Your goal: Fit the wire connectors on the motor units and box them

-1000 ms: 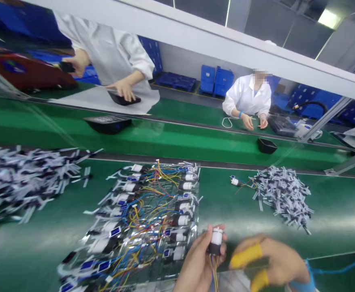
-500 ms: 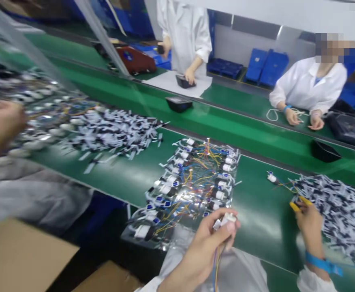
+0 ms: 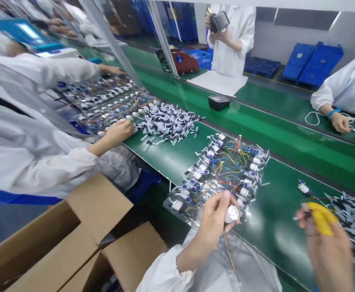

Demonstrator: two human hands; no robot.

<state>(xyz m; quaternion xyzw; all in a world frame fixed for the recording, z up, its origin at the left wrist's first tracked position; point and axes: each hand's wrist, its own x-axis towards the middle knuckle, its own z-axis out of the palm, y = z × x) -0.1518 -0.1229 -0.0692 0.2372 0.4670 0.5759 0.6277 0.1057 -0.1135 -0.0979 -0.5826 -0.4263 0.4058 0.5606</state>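
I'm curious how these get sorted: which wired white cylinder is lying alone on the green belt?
The wired white cylinder right of the clear bag, beside the tube pile; the others lie bagged, except one in the left hand.

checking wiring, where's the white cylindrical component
In the head view, the white cylindrical component sits in the person's left hand, beside the clear bag of wired components.

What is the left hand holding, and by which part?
The left hand grips a small wired component around its body, leaving the white end exposed; coloured wires hang below.
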